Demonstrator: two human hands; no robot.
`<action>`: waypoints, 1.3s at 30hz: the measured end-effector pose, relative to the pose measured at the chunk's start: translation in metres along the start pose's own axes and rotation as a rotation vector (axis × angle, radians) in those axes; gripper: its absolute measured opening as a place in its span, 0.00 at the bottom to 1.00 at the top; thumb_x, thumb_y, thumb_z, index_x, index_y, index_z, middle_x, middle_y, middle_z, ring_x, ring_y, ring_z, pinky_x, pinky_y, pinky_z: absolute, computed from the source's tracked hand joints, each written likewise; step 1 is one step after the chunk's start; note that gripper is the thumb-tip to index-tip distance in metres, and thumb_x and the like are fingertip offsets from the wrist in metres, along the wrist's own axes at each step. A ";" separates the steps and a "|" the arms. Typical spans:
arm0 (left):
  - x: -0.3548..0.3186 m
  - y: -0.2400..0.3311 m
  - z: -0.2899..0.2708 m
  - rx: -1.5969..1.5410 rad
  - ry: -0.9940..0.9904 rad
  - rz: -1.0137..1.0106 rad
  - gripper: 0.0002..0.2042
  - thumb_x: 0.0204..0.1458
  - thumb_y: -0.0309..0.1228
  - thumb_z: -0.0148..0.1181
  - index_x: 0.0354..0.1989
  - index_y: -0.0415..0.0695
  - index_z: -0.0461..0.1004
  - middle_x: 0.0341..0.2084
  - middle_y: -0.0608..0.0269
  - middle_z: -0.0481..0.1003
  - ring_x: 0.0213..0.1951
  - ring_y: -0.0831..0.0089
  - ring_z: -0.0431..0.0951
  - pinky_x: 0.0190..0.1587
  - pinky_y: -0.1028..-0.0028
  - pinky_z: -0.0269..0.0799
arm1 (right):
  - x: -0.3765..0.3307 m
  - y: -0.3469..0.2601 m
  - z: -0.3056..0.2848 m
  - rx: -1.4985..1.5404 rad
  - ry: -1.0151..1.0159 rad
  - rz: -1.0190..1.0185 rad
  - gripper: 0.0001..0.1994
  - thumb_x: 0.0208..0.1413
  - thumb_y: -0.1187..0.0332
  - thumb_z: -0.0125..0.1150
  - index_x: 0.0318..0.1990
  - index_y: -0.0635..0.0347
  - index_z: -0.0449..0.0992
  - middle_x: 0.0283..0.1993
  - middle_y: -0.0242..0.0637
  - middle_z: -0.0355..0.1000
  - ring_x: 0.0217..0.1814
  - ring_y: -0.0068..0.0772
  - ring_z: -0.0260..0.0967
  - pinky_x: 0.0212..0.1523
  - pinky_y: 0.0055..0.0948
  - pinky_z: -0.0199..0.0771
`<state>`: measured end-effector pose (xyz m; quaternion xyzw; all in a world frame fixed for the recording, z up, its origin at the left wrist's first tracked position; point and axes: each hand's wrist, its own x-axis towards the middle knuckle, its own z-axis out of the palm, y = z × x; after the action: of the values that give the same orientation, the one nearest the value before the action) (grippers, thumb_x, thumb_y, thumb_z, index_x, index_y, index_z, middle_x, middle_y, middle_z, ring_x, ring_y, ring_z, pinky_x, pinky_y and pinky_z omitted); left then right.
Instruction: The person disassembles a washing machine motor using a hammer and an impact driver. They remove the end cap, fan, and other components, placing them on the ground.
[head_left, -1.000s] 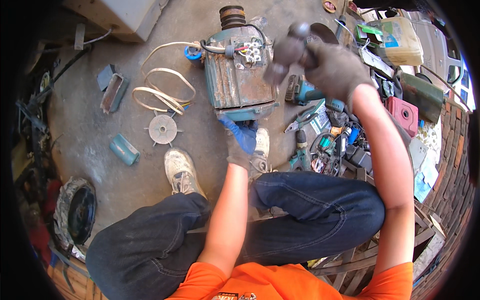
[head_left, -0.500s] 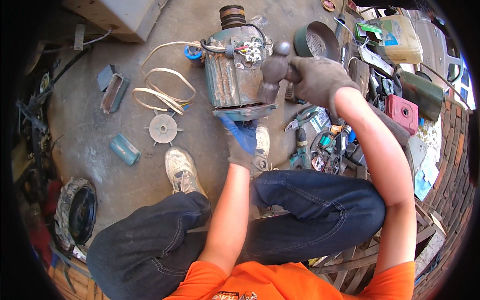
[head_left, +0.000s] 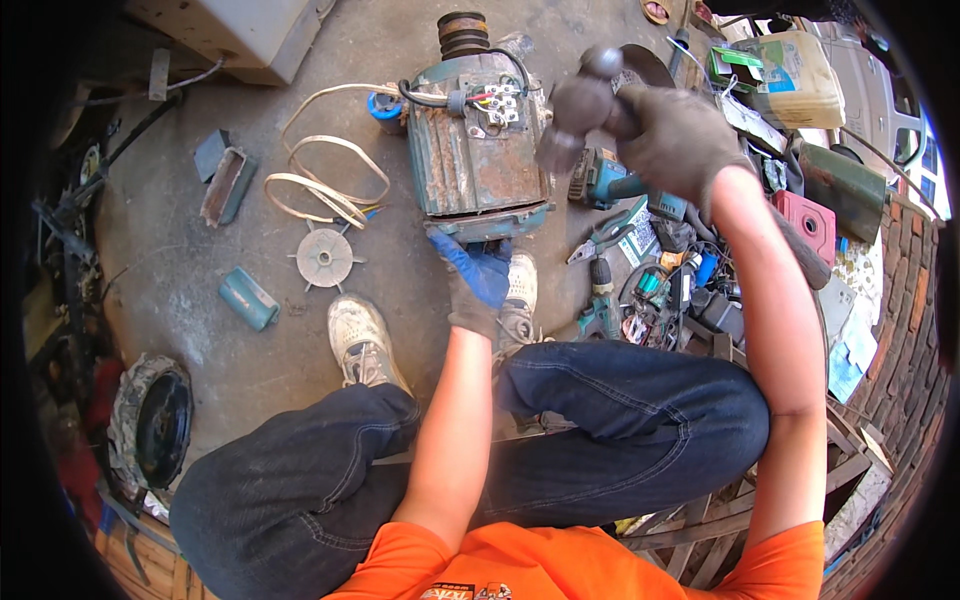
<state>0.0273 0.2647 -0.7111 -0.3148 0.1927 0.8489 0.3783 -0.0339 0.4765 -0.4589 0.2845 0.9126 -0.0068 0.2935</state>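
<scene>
A green, rust-streaked electric motor [head_left: 440, 165] lies on the floor, its grooved pulley [head_left: 463, 35] pointing away from me. Wires run to an exposed white terminal block [head_left: 497, 104] on top. At the near end, a dark gap shows between the body and the end cover [head_left: 500, 224]. My left hand [head_left: 474, 278], in a blue-and-grey glove, is closed on that cover's near edge; its fingertips are partly hidden. Raised right of the motor, a ball-peen hammer [head_left: 583, 106] is gripped in my gloved right hand [head_left: 682, 145]. The hammer head is blurred and apart from the motor.
Left of the motor lie a coil of pale cable [head_left: 318, 190], a finned fan [head_left: 325, 258], a small open box [head_left: 229, 187] and a curved green piece [head_left: 250, 298]. Power tools, including a drill [head_left: 602, 305], and pliers [head_left: 600, 243] crowd the right. A blue-capped can [head_left: 386, 108] touches the motor's left side.
My right hand and the hammer have moved up and to the right, away from the motor's near end. My left hand stays at the end cover.
</scene>
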 end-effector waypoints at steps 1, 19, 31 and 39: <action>0.000 0.001 -0.001 0.004 -0.008 -0.001 0.38 0.51 0.69 0.54 0.65 0.59 0.65 0.59 0.67 0.69 0.54 0.68 0.71 0.51 0.69 0.74 | 0.001 0.009 0.003 0.059 0.227 -0.065 0.16 0.51 0.62 0.59 0.47 0.55 0.77 0.41 0.52 0.78 0.47 0.56 0.76 0.50 0.46 0.74; -0.010 -0.002 0.021 -0.019 0.035 0.068 0.41 0.52 0.70 0.52 0.68 0.56 0.61 0.60 0.62 0.69 0.56 0.64 0.72 0.58 0.60 0.74 | -0.002 -0.005 0.022 0.083 -0.025 -0.043 0.18 0.51 0.65 0.55 0.50 0.56 0.76 0.48 0.52 0.77 0.54 0.55 0.74 0.55 0.46 0.72; 0.009 0.002 -0.011 -0.065 0.004 -0.081 0.36 0.52 0.68 0.55 0.62 0.58 0.68 0.55 0.69 0.73 0.50 0.68 0.75 0.45 0.71 0.77 | 0.003 0.007 0.028 -0.024 0.026 -0.129 0.15 0.51 0.63 0.57 0.46 0.56 0.76 0.43 0.52 0.78 0.50 0.56 0.74 0.51 0.48 0.73; 0.012 0.000 -0.014 -0.092 0.032 -0.088 0.35 0.53 0.68 0.52 0.61 0.58 0.69 0.56 0.69 0.73 0.52 0.66 0.75 0.43 0.68 0.81 | 0.000 -0.015 0.011 0.085 0.025 0.038 0.17 0.52 0.65 0.63 0.50 0.52 0.76 0.47 0.44 0.80 0.49 0.49 0.78 0.52 0.43 0.76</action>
<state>0.0263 0.2629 -0.7297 -0.3537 0.1455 0.8342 0.3973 -0.0358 0.4621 -0.4705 0.3142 0.9094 -0.0366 0.2699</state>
